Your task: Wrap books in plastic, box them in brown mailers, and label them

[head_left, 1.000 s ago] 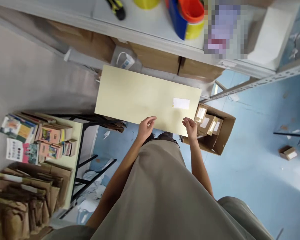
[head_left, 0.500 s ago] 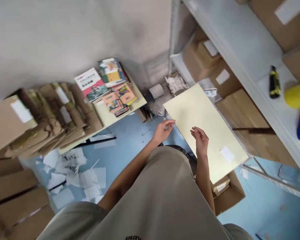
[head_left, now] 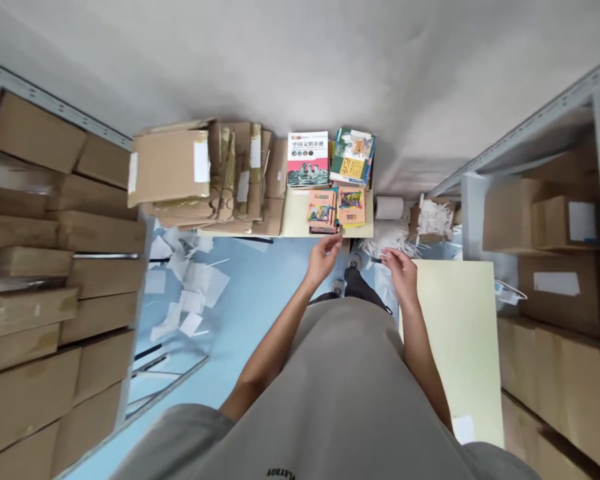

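My left hand point(head_left: 323, 261) hovers just in front of the near edge of the cream table point(head_left: 303, 199), its fingers loosely bent and apart with nothing in them. Closest to it are small pink-covered books point(head_left: 321, 208) in a stack. Another pink book point(head_left: 353, 205) lies to their right. Behind them are a white and pink book point(head_left: 307, 160) and a pile topped by a green and yellow book point(head_left: 353, 155). My right hand point(head_left: 401, 272) hangs near the corner of a second cream table point(head_left: 453, 333), fingers loosely apart, empty. A short dark strip shows by its fingertips, apparently below.
Flattened cardboard boxes point(head_left: 170, 167) are heaped on the left of the far table. Shelves of cartons point(head_left: 35, 373) stand at left, with more cartons point(head_left: 555, 373) at right. Paper scraps point(head_left: 193, 300) litter the blue floor. A white roll point(head_left: 389, 207) sits beyond the table's right end.
My view has swung left, from the right-hand table and shelf to face the table of books. Both hands stay raised in front of me, empty.
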